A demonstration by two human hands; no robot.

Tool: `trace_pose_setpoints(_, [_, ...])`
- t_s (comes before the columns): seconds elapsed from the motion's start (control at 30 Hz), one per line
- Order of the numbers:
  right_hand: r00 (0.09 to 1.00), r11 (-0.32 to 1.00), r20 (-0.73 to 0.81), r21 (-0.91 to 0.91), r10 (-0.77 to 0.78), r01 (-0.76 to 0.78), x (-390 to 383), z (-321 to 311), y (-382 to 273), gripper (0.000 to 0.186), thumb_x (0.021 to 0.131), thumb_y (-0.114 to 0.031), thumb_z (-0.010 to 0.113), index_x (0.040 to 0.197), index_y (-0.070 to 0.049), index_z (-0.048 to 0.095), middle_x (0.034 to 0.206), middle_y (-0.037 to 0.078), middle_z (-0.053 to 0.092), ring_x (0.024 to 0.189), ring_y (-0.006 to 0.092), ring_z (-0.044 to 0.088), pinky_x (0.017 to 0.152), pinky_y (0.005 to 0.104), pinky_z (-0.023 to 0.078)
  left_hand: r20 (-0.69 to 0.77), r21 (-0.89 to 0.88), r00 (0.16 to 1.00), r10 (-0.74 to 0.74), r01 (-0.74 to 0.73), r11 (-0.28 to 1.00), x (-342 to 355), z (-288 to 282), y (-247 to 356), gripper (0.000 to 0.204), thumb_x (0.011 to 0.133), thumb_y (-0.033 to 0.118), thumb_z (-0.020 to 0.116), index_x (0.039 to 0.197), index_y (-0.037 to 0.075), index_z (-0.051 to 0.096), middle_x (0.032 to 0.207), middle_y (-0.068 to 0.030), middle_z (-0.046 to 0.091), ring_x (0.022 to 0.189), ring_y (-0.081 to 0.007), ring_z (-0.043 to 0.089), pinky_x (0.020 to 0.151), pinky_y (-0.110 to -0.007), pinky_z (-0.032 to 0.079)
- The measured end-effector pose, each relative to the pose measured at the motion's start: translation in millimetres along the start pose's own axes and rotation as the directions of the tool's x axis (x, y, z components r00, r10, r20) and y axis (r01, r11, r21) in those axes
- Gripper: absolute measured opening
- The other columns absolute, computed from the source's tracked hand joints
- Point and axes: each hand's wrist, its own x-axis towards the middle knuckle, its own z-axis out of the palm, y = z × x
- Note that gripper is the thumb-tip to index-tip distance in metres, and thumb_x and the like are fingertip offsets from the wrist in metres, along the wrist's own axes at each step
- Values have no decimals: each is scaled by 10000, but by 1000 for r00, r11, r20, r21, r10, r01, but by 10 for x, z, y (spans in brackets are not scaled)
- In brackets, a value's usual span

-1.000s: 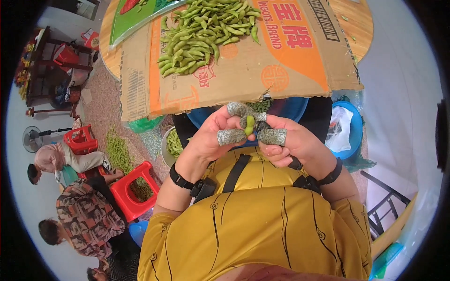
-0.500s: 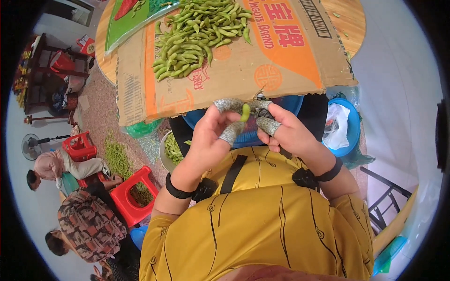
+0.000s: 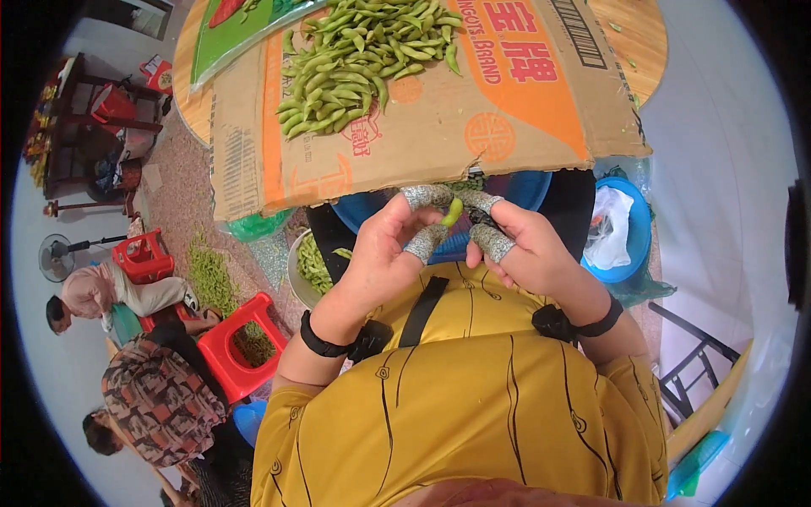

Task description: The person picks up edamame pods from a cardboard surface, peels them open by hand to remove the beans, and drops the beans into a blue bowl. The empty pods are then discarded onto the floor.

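Note:
A green soybean pod (image 3: pixel 454 212) stands upright between my hands, just below the cardboard's front edge. My left hand (image 3: pixel 384 245) pinches it between thumb and forefinger, both wrapped in grey knitted finger sleeves. My right hand (image 3: pixel 534 252), with similar grey sleeves on its thumb and forefinger, is closed against the pod's other side. Its fingertips partly hide each other. Beneath my hands a blue basin (image 3: pixel 525 191) sits at my lap, its contents mostly hidden. A heap of green pods (image 3: pixel 359 72) lies on the flattened cardboard (image 3: pixel 405 165) ahead.
The cardboard covers a round wooden table (image 3: pixel 635 46). A pale bowl of pods (image 3: pixel 311 269) stands left of my lap; a blue bucket (image 3: pixel 623 253) with a white bag is at right. Two people sit at left near a red stool (image 3: pixel 242 346) and pods on the floor (image 3: pixel 211 275).
The pod and both hands have shifted slightly right and down in the picture, and the pod leans a little more. My left hand still pinches it.

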Motion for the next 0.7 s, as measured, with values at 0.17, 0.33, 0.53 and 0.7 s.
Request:
trace_pose_setpoints(0.17, [997, 986, 46, 156, 57, -64, 24, -23, 19, 351, 872, -19, 393, 1196, -72, 514, 781, 5, 590, 488, 40, 436, 442, 187, 366, -14, -10, 1000, -5, 5, 1000, -8, 3, 20, 439, 850, -73, 496, 1275, 25, 439, 1056, -62, 607, 1013, -142, 595, 897, -279, 459])
trace_pose_setpoints(0.33, [994, 975, 84, 208, 65, -82, 36, -38, 54, 336, 895, -18, 382, 1205, -72, 499, 781, 8, 583, 477, 38, 422, 430, 188, 351, -16, 8, 999, -30, 30, 1000, 1, -41, -12, 446, 841, -70, 508, 1271, 26, 438, 1036, -69, 614, 993, -146, 605, 869, -276, 469])
trace_pose_setpoints(0.53, [993, 963, 99, 255, 68, -92, 51, -38, 71, 338, 898, -14, 375, 1212, -73, 486, 775, 16, 579, 466, 42, 405, 424, 191, 342, 13, 90, 993, -119, 117, 989, 11, -80, -48, 500, 819, -87, 512, 1297, 19, 412, 1078, -65, 580, 1030, -161, 571, 926, -295, 434])
trace_pose_setpoints(0.7, [992, 954, 106, 284, 67, -95, 63, -45, 58, 356, 892, -9, 375, 1223, -78, 483, 773, 15, 577, 465, 41, 406, 423, 191, 340, 10, 115, 993, -115, 113, 987, 28, -105, -45, 473, 836, -71, 525, 1287, 23, 418, 1054, -65, 594, 1007, -152, 581, 901, -288, 449])
